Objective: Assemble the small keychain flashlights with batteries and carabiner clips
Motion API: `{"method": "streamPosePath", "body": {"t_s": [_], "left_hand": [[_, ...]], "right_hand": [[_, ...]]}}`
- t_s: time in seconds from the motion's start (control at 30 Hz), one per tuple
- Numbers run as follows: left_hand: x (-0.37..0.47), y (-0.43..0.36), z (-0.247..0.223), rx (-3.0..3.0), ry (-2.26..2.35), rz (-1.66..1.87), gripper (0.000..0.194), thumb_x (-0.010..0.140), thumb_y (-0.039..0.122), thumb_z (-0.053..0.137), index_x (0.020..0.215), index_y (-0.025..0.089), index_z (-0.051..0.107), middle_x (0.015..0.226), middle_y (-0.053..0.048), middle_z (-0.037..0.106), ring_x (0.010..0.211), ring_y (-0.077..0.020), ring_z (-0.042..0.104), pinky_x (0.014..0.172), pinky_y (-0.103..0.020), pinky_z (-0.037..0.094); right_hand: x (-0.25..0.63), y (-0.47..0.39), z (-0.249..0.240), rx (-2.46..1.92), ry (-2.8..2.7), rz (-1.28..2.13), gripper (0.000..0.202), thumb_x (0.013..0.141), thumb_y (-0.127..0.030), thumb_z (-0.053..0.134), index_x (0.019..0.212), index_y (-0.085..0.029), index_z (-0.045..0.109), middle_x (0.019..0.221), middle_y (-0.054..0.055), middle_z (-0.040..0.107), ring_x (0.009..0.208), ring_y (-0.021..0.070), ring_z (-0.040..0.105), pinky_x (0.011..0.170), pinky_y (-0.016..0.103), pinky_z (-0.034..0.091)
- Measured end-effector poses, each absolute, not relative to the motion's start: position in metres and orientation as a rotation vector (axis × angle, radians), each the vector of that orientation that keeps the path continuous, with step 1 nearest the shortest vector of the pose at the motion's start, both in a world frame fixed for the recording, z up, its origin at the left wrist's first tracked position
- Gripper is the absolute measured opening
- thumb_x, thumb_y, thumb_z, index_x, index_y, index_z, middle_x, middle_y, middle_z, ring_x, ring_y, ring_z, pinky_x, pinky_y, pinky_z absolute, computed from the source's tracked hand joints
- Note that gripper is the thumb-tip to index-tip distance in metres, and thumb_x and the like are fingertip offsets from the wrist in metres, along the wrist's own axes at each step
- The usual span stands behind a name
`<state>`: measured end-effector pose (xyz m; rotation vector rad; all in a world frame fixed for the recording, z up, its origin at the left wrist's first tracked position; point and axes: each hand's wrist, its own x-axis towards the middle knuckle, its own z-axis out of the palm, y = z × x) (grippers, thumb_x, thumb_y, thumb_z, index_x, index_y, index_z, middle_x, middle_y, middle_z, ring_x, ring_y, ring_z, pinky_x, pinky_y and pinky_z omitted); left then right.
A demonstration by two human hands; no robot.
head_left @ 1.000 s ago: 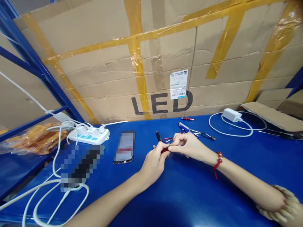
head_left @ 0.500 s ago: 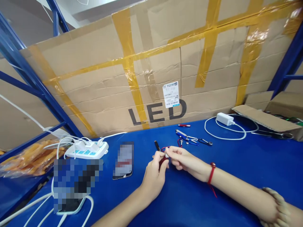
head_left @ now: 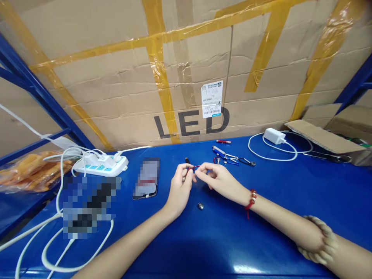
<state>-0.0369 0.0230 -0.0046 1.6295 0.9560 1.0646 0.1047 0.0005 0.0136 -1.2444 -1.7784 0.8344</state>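
Fingers of the left hand (head_left: 178, 190) grasp a red clip (head_left: 197, 167). The right hand (head_left: 222, 182) touches its three-o'clock end, grip unclear.

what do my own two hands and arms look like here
Both hands are bare, with no gloves and no sleeves in view. The right arm wears a red cord bracelet with beads and a loose tail at the wrist, and a chunky pale band further up. The left hand and its forearm have nothing on them.

Head view: worn on the person's head, looking forward and down.
Facing: blue tabletop (head_left: 232, 232), upright carton (head_left: 116, 89) behind.
Range: close, both forearms in frame.
Shared area: single view only.
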Motion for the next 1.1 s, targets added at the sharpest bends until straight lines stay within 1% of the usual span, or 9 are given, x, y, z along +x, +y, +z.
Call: {"method": "streamPosePath", "body": {"t_s": [0.1,0.17,0.23,0.33,0.43,0.63,0.83,1.1], "left_hand": [[-0.037,0.021,-0.002,1.563,0.930,1.084,0.019,0.084,0.033,0.042,0.093,0.017,0.044,0.061,0.004,0.046,0.051,-0.0078,0.042,0.051,-0.018,0.035],[-0.037,0.019,-0.001,1.532,0.891,1.093,0.019,0.083,0.033,0.042,0.092,0.017,0.045,0.060,0.004,0.045,0.054,-0.0084,0.044,0.053,-0.019,0.036],[-0.036,0.016,0.000,1.505,0.856,1.094,0.019,0.083,0.034,0.043,0.091,0.017,0.045,0.061,0.004,0.045,0.054,-0.0081,0.043,0.053,-0.019,0.036],[-0.036,0.014,-0.001,1.456,0.812,1.064,0.019,0.083,0.035,0.042,0.091,0.017,0.045,0.060,0.004,0.044,0.052,-0.0073,0.040,0.050,-0.018,0.034],[-0.036,0.014,-0.002,1.426,0.815,1.050,0.020,0.083,0.036,0.042,0.090,0.018,0.045,0.060,0.004,0.044,0.050,-0.0070,0.039,0.048,-0.017,0.033],[-0.036,0.014,0.000,1.429,0.825,1.082,0.017,0.083,0.033,0.042,0.088,0.017,0.046,0.059,0.004,0.044,0.052,-0.0073,0.040,0.049,-0.017,0.033],[-0.036,0.013,0.001,1.436,0.825,1.079,0.018,0.083,0.034,0.042,0.088,0.017,0.046,0.058,0.004,0.043,0.049,-0.0071,0.038,0.046,-0.017,0.031],[-0.035,0.015,0.000,1.428,0.836,1.083,0.021,0.082,0.037,0.044,0.088,0.018,0.047,0.057,0.004,0.043,0.050,-0.0075,0.039,0.047,-0.017,0.031]], "right_hand": [[0.101,-0.010,0.017,-1.255,-2.148,0.410,0.025,0.085,-0.035,0.043,0.071,-0.019,0.056,0.071,-0.001,0.058,0.058,0.0093,0.051,0.052,0.020,0.033],[0.098,-0.018,0.020,-1.160,-2.387,0.211,0.021,0.086,-0.033,0.042,0.080,-0.021,0.058,0.085,0.001,0.061,0.067,0.0111,0.055,0.052,0.021,0.031],[0.094,-0.025,0.023,-1.096,-2.554,0.071,0.021,0.086,-0.035,0.042,0.086,-0.021,0.058,0.093,0.001,0.060,0.067,0.0115,0.057,0.049,0.023,0.028],[0.088,-0.031,0.024,-1.074,-2.653,-0.035,0.020,0.085,-0.036,0.044,0.086,-0.021,0.058,0.092,0.001,0.060,0.063,0.0110,0.056,0.047,0.024,0.026],[0.083,-0.033,0.020,-1.083,-2.645,-0.012,0.017,0.085,-0.032,0.045,0.086,-0.021,0.058,0.094,0.000,0.059,0.064,0.0106,0.056,0.047,0.024,0.026],[0.081,-0.030,0.011,-1.115,-2.594,0.129,0.011,0.083,-0.027,0.048,0.085,-0.023,0.058,0.095,-0.003,0.060,0.074,0.0110,0.058,0.051,0.022,0.031],[0.081,-0.030,0.013,-1.184,-2.536,0.211,0.016,0.084,-0.025,0.045,0.091,-0.021,0.058,0.101,-0.001,0.058,0.078,0.0113,0.058,0.055,0.020,0.035],[0.081,-0.029,0.011,-1.176,-2.524,0.234,0.013,0.083,-0.022,0.046,0.088,-0.020,0.058,0.096,0.000,0.059,0.084,0.0128,0.056,0.061,0.019,0.039]]}}
